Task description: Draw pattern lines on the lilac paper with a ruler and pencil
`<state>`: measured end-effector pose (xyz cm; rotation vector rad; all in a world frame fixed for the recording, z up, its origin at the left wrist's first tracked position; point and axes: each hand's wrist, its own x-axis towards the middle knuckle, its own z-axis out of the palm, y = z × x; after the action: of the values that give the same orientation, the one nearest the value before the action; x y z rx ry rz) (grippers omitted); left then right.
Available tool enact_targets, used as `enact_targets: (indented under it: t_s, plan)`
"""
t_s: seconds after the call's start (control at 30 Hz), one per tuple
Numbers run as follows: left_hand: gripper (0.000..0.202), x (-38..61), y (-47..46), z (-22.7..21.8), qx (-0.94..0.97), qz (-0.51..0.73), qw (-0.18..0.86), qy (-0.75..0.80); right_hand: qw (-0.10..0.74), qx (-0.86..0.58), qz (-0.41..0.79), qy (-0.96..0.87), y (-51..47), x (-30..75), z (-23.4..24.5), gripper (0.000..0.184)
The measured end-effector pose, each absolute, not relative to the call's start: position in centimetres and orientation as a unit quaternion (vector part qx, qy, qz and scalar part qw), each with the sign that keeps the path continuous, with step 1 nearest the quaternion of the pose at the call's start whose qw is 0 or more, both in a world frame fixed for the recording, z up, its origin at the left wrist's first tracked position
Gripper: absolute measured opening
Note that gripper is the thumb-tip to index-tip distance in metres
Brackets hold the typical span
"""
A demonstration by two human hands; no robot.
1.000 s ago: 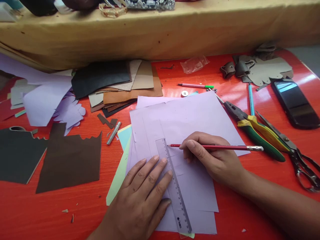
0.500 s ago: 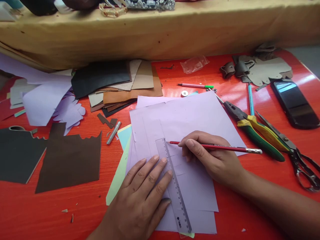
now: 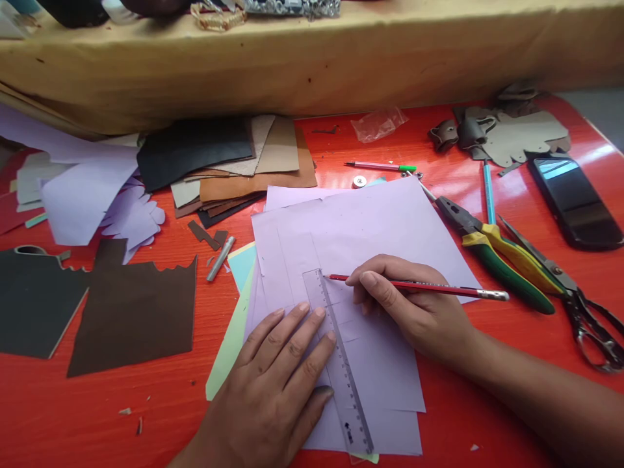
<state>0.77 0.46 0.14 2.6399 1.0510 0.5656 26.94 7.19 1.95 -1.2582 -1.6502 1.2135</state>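
My left hand (image 3: 277,383) lies flat with fingers stretched out, pressing a clear plastic ruler (image 3: 348,383) onto a lilac sheet of paper (image 3: 385,227). Between the thumb and fingers of my right hand (image 3: 414,305) is a red pencil (image 3: 433,287), its tip touching or just above the paper beside the ruler's upper end. Thin pencil lines run on the sheet to the left of the ruler and across to its right. Part of the ruler is hidden under my left fingers. Beneath the lilac sheet show more lilac paper and a pale green sheet (image 3: 231,344).
Brown leather (image 3: 141,318) lies at left, with a stack of leather pieces (image 3: 195,153) behind. To the right are pliers (image 3: 507,266), scissors (image 3: 580,312) and a phone (image 3: 575,201). A pink pen (image 3: 375,166) and a metal rod (image 3: 221,259) lie near the paper.
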Motion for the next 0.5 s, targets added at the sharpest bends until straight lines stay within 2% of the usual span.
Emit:
enact_targets:
  t_s: [0.5]
  plan:
    - [0.042, 0.81, 0.47, 0.18, 0.904, 0.192, 0.119, 0.363, 0.352, -0.491, 0.465, -0.647, 7.29, 26.78, 2.20, 0.027]
